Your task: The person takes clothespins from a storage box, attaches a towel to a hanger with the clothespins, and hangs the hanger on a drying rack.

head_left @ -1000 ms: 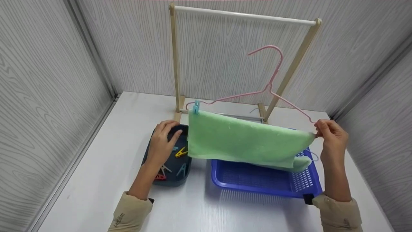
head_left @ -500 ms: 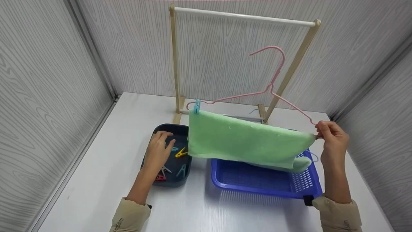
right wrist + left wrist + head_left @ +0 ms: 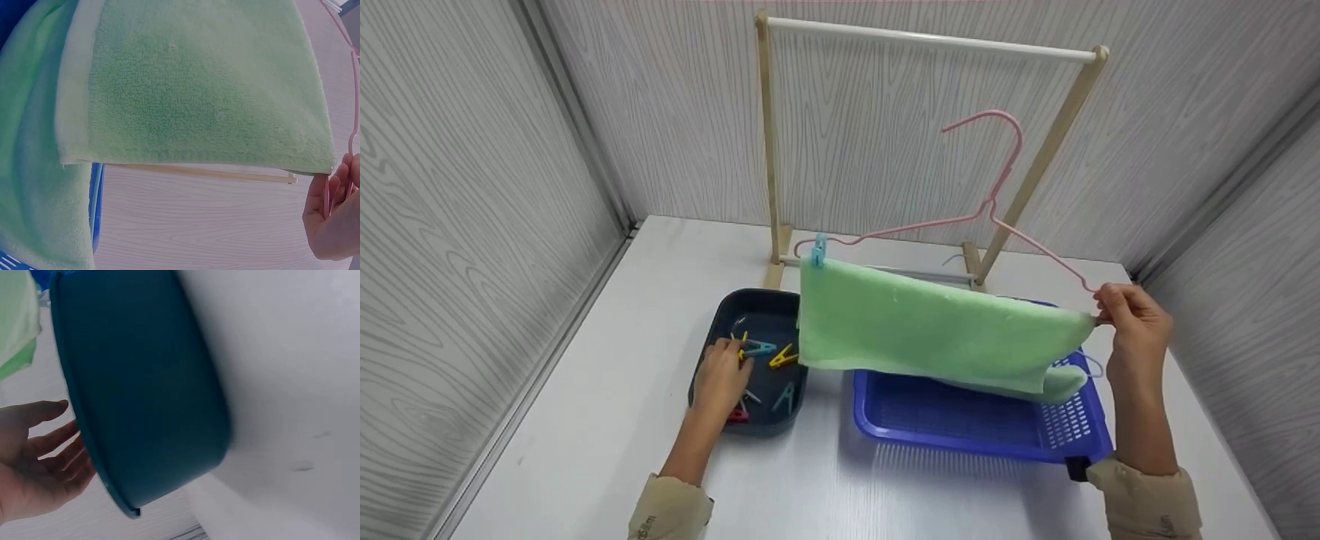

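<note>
My right hand pinches the right end of a pink clothes hanger at the towel's upper corner. Over the hanger's lower bar hangs a folded green towel; a light-blue clothespin clips its left corner. In the right wrist view the towel's terry surface fills the upper middle. My left hand reaches down into a dark tub beside a yellow clothespin and a blue clothespin. Seen from the left wrist, its fingers extend past the tub's rim, fingertips hidden behind it, thumb apart.
More clothespins lie in the tub, including a yellow one, a teal one and a red one. A blue basket stands under the towel. Behind rises a wooden rack with a white rail. Panelled walls enclose the table.
My left hand has left the tub's far edge and come back toward me, lower into the tub among the clothespins. My right hand, the hanger and the towel stay nearly still.
</note>
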Available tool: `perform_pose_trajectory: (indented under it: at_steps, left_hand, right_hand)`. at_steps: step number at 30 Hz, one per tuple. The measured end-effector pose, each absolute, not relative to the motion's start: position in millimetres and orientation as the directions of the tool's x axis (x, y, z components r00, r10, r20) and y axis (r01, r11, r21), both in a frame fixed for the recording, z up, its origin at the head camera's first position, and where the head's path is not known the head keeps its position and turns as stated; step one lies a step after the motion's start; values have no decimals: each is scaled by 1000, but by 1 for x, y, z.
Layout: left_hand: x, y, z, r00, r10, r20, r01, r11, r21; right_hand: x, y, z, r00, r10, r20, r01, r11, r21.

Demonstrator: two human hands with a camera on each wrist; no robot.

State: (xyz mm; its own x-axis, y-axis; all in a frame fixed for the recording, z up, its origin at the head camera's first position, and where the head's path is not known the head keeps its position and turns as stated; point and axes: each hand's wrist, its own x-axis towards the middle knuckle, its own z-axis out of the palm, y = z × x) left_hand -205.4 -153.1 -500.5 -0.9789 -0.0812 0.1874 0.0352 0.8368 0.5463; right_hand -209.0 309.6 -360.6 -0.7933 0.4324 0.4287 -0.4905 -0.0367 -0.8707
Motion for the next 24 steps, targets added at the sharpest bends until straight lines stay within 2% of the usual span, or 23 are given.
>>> perform_pose_trajectory:
  at_steps: [6, 16, 24]
  left_hand:
    - [-205, -156, -514, -990, -84, 115, -13, 857, 515]
    - [-206, -159, -530, -992, -88, 85, -39, 885, 464]
    - [-207, -158, -535, -993, -109, -34, -113, 890, 442]
  right_hand:
    - [-210, 308, -361, -792, 438, 424, -494, -54, -868]
    - [-209, 307, -361, -795, 441, 416, -477, -29, -879]
    - [-209, 307, -362, -801, 440, 407, -463, -23, -886]
